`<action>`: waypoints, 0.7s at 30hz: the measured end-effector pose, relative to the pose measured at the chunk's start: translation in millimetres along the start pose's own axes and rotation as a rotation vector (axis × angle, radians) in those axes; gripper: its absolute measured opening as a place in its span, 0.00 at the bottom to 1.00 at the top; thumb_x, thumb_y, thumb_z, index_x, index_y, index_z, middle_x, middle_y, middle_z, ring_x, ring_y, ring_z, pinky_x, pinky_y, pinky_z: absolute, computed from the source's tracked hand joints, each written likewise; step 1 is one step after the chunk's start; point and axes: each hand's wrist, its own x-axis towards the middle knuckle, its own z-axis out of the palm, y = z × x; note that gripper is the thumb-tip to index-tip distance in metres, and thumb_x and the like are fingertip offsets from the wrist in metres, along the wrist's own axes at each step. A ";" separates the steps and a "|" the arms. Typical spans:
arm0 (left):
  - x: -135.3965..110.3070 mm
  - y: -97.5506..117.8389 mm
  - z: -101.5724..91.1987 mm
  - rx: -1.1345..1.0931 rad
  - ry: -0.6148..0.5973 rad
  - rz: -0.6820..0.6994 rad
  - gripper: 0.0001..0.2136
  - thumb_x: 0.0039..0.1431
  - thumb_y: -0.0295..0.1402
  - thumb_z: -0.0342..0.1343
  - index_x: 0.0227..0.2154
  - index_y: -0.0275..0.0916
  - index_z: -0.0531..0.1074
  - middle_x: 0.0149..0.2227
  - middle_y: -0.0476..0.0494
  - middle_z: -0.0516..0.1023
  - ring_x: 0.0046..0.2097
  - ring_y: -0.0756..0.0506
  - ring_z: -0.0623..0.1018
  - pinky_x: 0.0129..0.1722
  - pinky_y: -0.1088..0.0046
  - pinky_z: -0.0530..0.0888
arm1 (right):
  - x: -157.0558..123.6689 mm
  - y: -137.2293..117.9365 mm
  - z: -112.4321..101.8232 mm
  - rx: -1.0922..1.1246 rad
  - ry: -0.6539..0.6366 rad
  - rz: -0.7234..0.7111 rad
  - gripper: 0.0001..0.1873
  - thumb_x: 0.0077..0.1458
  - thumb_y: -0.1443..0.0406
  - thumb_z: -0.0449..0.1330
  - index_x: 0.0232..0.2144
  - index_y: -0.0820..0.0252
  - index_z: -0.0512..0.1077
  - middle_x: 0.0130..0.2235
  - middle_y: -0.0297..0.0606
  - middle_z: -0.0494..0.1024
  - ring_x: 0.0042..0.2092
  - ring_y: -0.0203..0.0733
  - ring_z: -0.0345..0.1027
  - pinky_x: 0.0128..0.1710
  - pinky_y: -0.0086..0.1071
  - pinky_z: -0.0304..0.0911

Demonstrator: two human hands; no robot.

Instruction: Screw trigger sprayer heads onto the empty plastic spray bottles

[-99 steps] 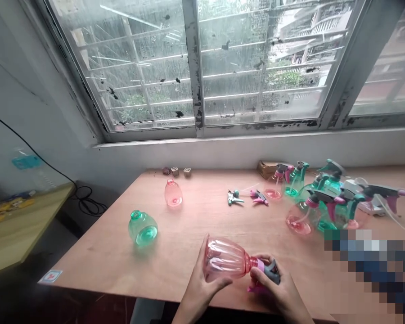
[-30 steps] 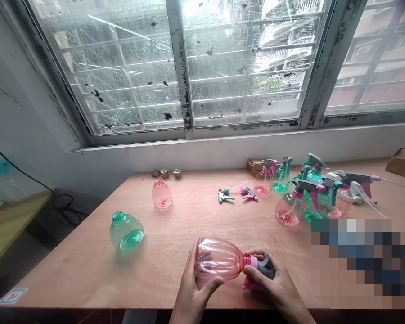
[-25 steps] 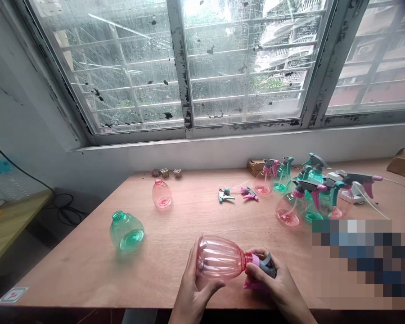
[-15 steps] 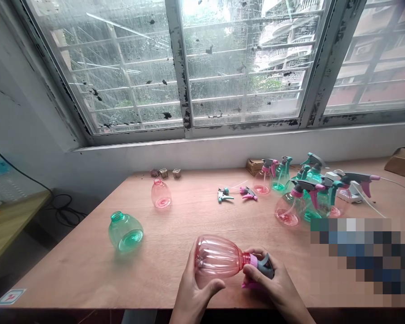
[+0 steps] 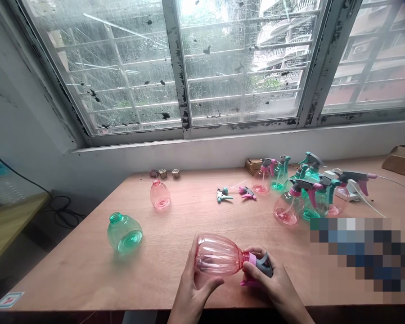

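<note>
A pink ribbed plastic bottle (image 5: 218, 256) lies on its side just above the near edge of the wooden table (image 5: 189, 225). My left hand (image 5: 194, 288) wraps round its body from below, thumb on the front. My right hand (image 5: 273, 283) is closed on the grey and pink trigger spray head (image 5: 261, 265) fitted at the bottle's neck. Both wrists come in from the bottom of the view.
A green open bottle (image 5: 124, 232) and a pink open bottle (image 5: 159, 196) lie at the left. Two loose trigger heads (image 5: 236, 193) lie mid-table. Several assembled spray bottles (image 5: 307, 198) crowd the right. A blurred patch (image 5: 361, 256) covers the near right. Small cubes (image 5: 164, 173) sit by the wall.
Both hands have kept their hold on the pink bottle and its trigger head, with only slight shifts of the fingers. The view has drifted a little to the right.
</note>
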 end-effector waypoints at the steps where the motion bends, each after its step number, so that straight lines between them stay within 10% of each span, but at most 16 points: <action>1: 0.2 -1.4 0.0 0.000 -0.007 -0.004 0.47 0.55 0.43 0.69 0.72 0.49 0.49 0.73 0.42 0.59 0.73 0.35 0.58 0.72 0.55 0.53 | -0.1 -0.4 0.1 0.001 -0.002 0.000 0.24 0.51 0.52 0.74 0.42 0.60 0.75 0.27 0.34 0.81 0.27 0.42 0.76 0.31 0.36 0.77; 21: 4.8 -6.8 4.7 -0.055 0.090 0.047 0.44 0.50 0.41 0.73 0.69 0.45 0.59 0.63 0.37 0.75 0.63 0.32 0.74 0.67 0.56 0.65 | -1.5 -4.2 0.5 -0.017 -0.002 -0.033 0.21 0.50 0.53 0.75 0.40 0.60 0.78 0.27 0.34 0.81 0.26 0.41 0.76 0.30 0.35 0.77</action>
